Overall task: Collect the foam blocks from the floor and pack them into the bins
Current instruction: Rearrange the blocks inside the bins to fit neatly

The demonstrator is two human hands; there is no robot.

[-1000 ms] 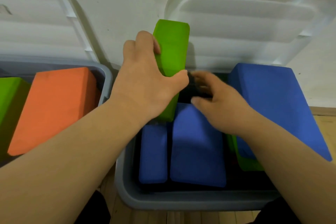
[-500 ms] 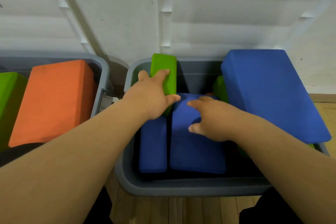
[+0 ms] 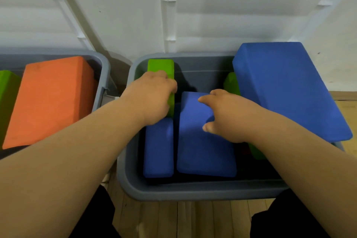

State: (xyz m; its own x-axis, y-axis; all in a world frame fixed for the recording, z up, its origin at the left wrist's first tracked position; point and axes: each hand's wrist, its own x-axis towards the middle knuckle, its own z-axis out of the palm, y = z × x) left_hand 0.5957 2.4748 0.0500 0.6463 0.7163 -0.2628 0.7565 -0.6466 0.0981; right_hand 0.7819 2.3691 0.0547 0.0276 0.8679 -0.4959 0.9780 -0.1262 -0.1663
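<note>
Gripping green block (image 3: 160, 67), my left hand (image 3: 152, 98) fingers (image 3: 164, 75) curled round it; my right hand (image 3: 229, 116) rests on blue block (image 3: 202, 156), fingers relaxed.

A plain white wall (image 3: 125, 15) fills the upper half of the view, marked by a few small dark specks. Two translucent white plastic lids lean against it, side by side with a gap between them. The left lid (image 3: 29, 15) is cut off by the frame edge. The right lid (image 3: 241, 9) shows rounded corners and broad horizontal ribs. At far right, a light wooden baseboard (image 3: 345, 95) runs along the wall's foot. Dark clothing (image 3: 280, 218) shows in two patches at the bottom edge.
</note>
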